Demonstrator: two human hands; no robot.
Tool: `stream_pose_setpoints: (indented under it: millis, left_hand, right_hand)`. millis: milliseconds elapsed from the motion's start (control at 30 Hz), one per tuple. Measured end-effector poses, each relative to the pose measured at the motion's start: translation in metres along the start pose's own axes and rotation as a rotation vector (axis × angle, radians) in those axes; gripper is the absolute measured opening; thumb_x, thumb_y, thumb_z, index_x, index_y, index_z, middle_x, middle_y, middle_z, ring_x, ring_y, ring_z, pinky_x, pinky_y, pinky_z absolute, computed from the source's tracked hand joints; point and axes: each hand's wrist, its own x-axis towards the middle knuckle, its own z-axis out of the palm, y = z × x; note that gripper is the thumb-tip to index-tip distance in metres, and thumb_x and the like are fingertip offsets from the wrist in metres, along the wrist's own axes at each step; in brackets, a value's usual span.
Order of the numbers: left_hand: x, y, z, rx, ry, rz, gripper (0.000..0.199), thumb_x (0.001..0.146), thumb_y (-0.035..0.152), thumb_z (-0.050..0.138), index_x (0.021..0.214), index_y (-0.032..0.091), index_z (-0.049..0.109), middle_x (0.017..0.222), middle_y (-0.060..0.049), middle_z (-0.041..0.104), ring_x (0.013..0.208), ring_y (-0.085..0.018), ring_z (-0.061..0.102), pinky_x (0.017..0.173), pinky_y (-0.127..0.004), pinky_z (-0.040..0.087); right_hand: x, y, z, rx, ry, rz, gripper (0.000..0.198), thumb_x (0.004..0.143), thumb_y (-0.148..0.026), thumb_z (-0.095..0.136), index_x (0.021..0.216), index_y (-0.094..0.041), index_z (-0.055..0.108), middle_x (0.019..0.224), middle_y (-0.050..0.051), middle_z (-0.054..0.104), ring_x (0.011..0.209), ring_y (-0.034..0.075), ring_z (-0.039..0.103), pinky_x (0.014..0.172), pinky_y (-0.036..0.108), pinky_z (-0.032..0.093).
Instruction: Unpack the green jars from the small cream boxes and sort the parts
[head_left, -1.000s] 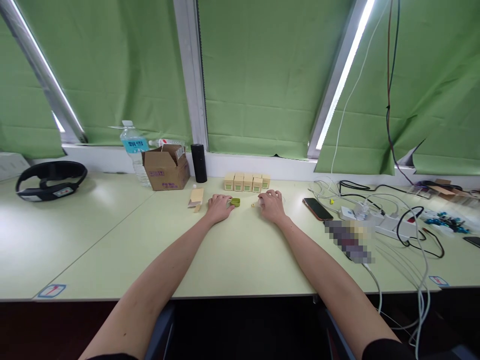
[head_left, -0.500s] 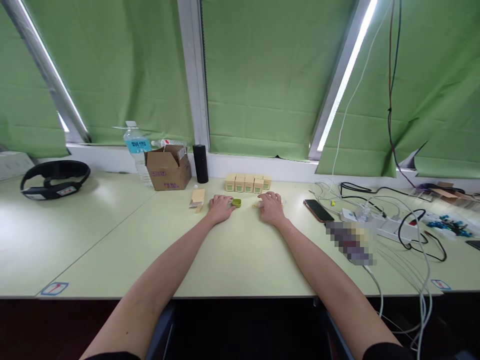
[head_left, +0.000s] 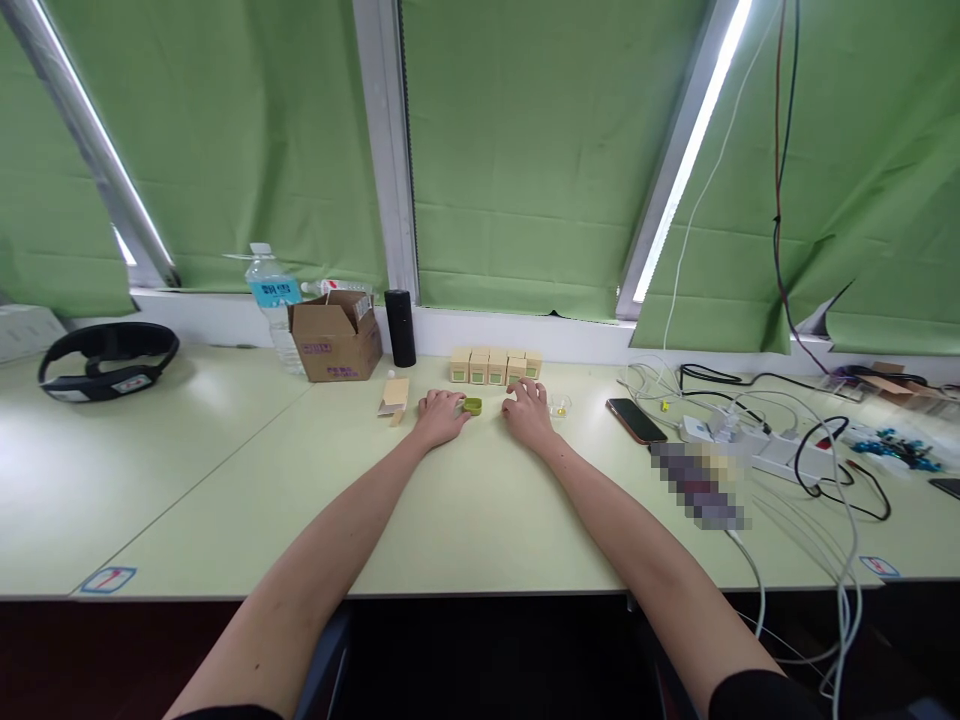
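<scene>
My left hand (head_left: 441,418) rests on the table with its fingers closed on a small olive-green open container (head_left: 472,406), whose rim shows past the fingertips. To its right, my right hand (head_left: 528,416) is curled with fingertips low over the tabletop; what lies under or between them is hidden. Just right of that hand sits a small clear plastic piece (head_left: 559,406) with a yellow bit in it. Behind both hands stand several small beige boxes (head_left: 487,367) with green labels. An opened beige carton (head_left: 394,396) lies left of my left hand.
A cardboard box (head_left: 337,350), a water bottle (head_left: 276,300) and a black cylinder (head_left: 400,328) stand along the back. Right of my hands are a phone (head_left: 636,420), tangled cables and a power strip (head_left: 787,458). A black headset (head_left: 109,362) lies far left.
My right hand has moved slightly left, uncovering the clear plastic piece at its right. The whitish item seen at its fingertips is now hidden. My left hand stays on the green container.
</scene>
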Motion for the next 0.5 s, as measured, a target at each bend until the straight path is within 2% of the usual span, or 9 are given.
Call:
stream_pose_setpoints:
  millis: [133, 233, 300, 400, 500]
  left_hand:
    - [-0.001, 0.001, -0.002, 0.0, -0.002, -0.003, 0.047, 0.092, 0.049, 0.052, 0.132, 0.026, 0.062, 0.136, -0.012, 0.064, 0.136, -0.037, 0.041, 0.111, -0.051, 0.033]
    - [-0.002, 0.001, -0.003, -0.003, -0.005, -0.002, 0.047, 0.092, 0.05, 0.052, 0.133, 0.027, 0.062, 0.136, -0.011, 0.064, 0.136, -0.037, 0.041, 0.111, -0.051, 0.033]
    - [-0.002, 0.001, -0.004, -0.004, -0.009, -0.002, 0.048, 0.092, 0.05, 0.051, 0.133, 0.027, 0.061, 0.137, -0.01, 0.064, 0.137, -0.037, 0.04, 0.111, -0.051, 0.033]
    - [-0.002, 0.002, -0.003, -0.004, -0.013, -0.006, 0.048, 0.092, 0.05, 0.051, 0.133, 0.027, 0.061, 0.138, -0.011, 0.063, 0.137, -0.037, 0.04, 0.112, -0.051, 0.032]
    - [-0.001, 0.002, -0.003, -0.006, -0.016, -0.012, 0.047, 0.093, 0.049, 0.051, 0.133, 0.028, 0.061, 0.137, -0.011, 0.063, 0.136, -0.037, 0.04, 0.111, -0.051, 0.033]
  right_hand:
    - [0.0, -0.001, 0.003, 0.041, 0.037, 0.008, 0.024, 0.091, -0.013, 0.057, 0.088, -0.022, 0.079, 0.133, 0.01, 0.062, 0.136, 0.031, 0.038, 0.114, 0.051, 0.023]
    - [0.002, 0.011, -0.002, 0.141, 0.114, 0.05, 0.02, 0.091, -0.016, 0.059, 0.095, -0.024, 0.077, 0.13, 0.01, 0.065, 0.135, 0.031, 0.04, 0.113, 0.051, 0.025]
    - [0.004, 0.028, -0.009, 0.228, 0.179, 0.157, 0.021, 0.091, -0.015, 0.058, 0.099, -0.024, 0.076, 0.127, 0.009, 0.068, 0.134, 0.031, 0.043, 0.112, 0.05, 0.027]
    - [0.0, 0.06, -0.019, 0.36, 0.217, 0.46, 0.024, 0.089, -0.015, 0.055, 0.104, -0.024, 0.072, 0.126, 0.008, 0.07, 0.129, 0.029, 0.05, 0.111, 0.048, 0.031]
    - [-0.014, 0.085, -0.019, 0.384, 0.171, 0.565, 0.028, 0.091, -0.021, 0.054, 0.115, -0.024, 0.067, 0.125, 0.007, 0.07, 0.119, 0.027, 0.059, 0.108, 0.047, 0.037]
